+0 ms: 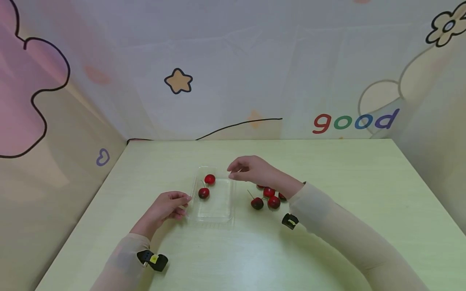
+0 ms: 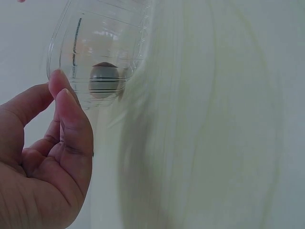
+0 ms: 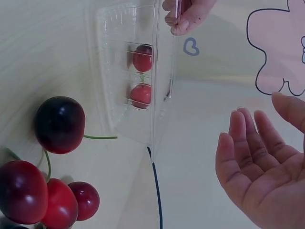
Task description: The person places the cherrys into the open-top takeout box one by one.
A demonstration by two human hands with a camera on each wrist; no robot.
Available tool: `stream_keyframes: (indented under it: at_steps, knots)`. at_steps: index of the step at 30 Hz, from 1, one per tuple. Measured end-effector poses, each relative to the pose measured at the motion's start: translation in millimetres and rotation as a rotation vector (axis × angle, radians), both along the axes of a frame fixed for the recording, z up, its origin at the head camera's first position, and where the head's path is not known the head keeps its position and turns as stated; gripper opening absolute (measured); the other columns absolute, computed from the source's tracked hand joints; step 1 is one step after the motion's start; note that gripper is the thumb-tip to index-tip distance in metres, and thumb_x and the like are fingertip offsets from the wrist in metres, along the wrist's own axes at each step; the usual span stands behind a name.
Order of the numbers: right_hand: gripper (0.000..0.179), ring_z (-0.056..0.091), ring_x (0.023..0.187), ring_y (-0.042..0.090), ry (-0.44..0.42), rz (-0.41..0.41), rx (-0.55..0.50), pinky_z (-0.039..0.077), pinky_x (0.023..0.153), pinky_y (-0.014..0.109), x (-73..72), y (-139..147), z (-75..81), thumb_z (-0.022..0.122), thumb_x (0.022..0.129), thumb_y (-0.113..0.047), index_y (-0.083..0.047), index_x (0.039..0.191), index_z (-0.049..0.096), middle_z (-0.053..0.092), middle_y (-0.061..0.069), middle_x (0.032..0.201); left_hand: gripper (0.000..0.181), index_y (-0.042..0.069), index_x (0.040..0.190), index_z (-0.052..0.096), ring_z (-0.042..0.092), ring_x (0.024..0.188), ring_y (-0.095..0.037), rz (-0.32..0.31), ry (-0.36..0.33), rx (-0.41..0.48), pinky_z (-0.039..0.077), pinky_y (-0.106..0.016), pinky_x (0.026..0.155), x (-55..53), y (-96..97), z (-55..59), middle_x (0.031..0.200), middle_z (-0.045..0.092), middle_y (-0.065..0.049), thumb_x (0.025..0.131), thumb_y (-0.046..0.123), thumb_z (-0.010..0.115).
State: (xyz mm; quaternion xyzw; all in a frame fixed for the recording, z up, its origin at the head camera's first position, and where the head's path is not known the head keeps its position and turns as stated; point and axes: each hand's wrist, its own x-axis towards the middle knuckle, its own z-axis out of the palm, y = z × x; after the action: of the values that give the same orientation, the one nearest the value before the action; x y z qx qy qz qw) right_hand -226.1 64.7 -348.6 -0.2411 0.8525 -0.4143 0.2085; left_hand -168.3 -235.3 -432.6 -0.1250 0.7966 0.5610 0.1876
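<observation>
A clear plastic box [image 1: 214,212] stands on the table with two red cherries inside, a brighter one [image 1: 210,179] behind a darker one [image 1: 204,193]. My left hand [image 1: 168,207] pinches the box's left rim between thumb and fingers, which the left wrist view shows up close. Above the box's right rim hovers my right hand [image 1: 255,169], holding nothing; in the right wrist view its fingers [image 3: 252,143] are loosely bent, with the thumb apart. Under the right wrist lies a group of cherries, including a dark one [image 1: 257,203] with a green stem.
The pale wooden table [image 1: 233,254] meets a printed cloth backdrop [image 1: 233,72] at the back and sides. Several loose cherries, one of them red [image 1: 274,202], lie to the right of the box, partly hidden by the right forearm. Each wrist wears a black camera band.
</observation>
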Motion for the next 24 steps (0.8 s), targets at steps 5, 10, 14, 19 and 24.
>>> stream_keyframes:
  at_steps: [5,10,14,19,24]
  knots:
    - [0.033,0.060,0.088,0.020,0.028,-0.005,-0.017,0.050,0.065,0.028,6.9,12.4,-2.7,0.065,0.101,-0.025,-0.009,0.129,0.065,0.069,0.012,0.124,0.032,-0.003,0.120,0.062,0.059,0.064,-0.011,0.002,-0.007,-0.005,0.054,-0.021,0.060,0.7,1.9,1.3,0.088,0.062,-0.001,0.102,0.023,0.064]
    - [0.032,0.063,0.108,0.023,0.060,-0.009,-0.016,0.055,0.092,0.038,13.8,23.0,-7.9,0.064,0.101,-0.025,-0.007,0.128,0.065,0.070,0.011,0.122,0.032,-0.003,0.120,0.061,0.059,0.064,-0.010,0.002,-0.004,0.002,0.055,-0.021,0.059,1.2,1.5,2.8,0.088,0.062,0.000,0.102,0.023,0.064]
    - [0.031,0.063,0.109,0.024,0.081,-0.010,-0.029,0.054,0.095,0.037,19.1,32.0,-13.4,0.065,0.101,-0.024,-0.006,0.127,0.066,0.071,0.012,0.120,0.031,-0.003,0.120,0.062,0.059,0.064,-0.010,0.005,-0.009,-0.005,0.054,-0.021,0.059,1.7,1.7,2.7,0.087,0.062,0.000,0.102,0.022,0.064]
    - [0.030,0.064,0.103,0.023,0.114,-0.037,-0.021,0.053,0.090,0.032,24.7,42.7,-20.4,0.066,0.100,-0.023,-0.004,0.123,0.067,0.072,0.012,0.116,0.032,-0.002,0.121,0.062,0.059,0.065,-0.011,0.002,-0.014,-0.022,0.054,-0.020,0.061,0.5,1.8,3.0,0.089,0.063,-0.001,0.102,0.023,0.064]
    - [0.028,0.065,0.104,0.022,0.119,-0.085,-0.013,0.053,0.095,0.036,29.0,53.4,-23.5,0.065,0.100,-0.022,-0.005,0.122,0.067,0.072,0.011,0.114,0.032,-0.003,0.121,0.062,0.060,0.065,-0.011,0.000,-0.012,-0.019,0.055,-0.021,0.061,0.6,-0.5,2.9,0.089,0.063,-0.001,0.102,0.023,0.064]
